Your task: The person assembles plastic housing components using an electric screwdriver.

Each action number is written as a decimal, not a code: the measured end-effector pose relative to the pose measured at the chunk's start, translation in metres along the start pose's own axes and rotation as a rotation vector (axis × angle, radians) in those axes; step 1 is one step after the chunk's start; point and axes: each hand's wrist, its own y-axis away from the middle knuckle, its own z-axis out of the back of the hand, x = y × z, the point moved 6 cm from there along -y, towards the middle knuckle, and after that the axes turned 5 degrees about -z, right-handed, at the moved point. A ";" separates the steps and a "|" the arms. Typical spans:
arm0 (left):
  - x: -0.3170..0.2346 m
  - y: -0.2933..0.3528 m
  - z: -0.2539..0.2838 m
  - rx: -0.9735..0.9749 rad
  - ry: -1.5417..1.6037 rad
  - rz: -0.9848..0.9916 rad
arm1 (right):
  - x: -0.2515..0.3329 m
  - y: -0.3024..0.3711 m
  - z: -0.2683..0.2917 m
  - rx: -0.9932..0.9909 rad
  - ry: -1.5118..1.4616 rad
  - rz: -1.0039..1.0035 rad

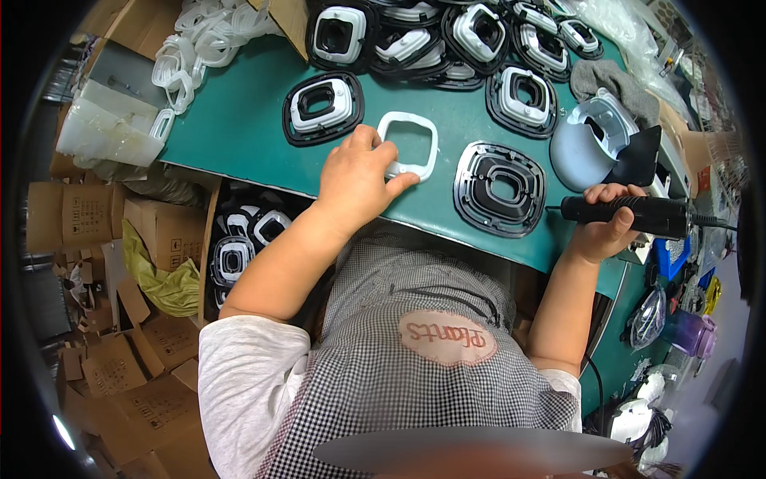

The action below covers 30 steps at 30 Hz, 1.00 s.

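My left hand is closed on the lower left side of a white rounded-square ring frame, thumb along its near edge. The frame is at the front of the green table. My right hand grips a black electric screwdriver held sideways, its thin bit pointing left. Between my hands, a black rounded-square plate with slots and a central opening lies flat by the table's near edge. Left of the frame sits a black plate with a white ring part on it; a similar one sits behind the bare plate.
More black-and-white pieces are piled at the back of the green table. White rings heap at the back left. A pale blue bowl-shaped housing stands on the right. Cardboard boxes crowd the floor at left.
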 end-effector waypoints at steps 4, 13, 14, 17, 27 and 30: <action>0.004 0.009 -0.012 0.096 0.211 0.145 | 0.000 0.001 0.002 0.018 0.017 0.007; 0.039 -0.008 0.030 -0.053 0.246 0.008 | -0.002 0.000 0.005 0.008 0.023 -0.011; 0.041 -0.010 0.026 -0.050 0.247 0.010 | -0.001 -0.001 0.004 0.009 0.022 -0.010; 0.021 -0.015 0.008 -0.024 0.058 -0.335 | -0.002 -0.001 0.009 0.006 0.010 -0.012; -0.035 -0.042 0.001 0.166 0.247 -0.389 | -0.006 -0.001 0.007 -0.047 -0.035 -0.007; -0.077 -0.048 -0.011 0.190 0.326 -0.460 | -0.004 -0.002 0.009 -0.065 -0.017 -0.002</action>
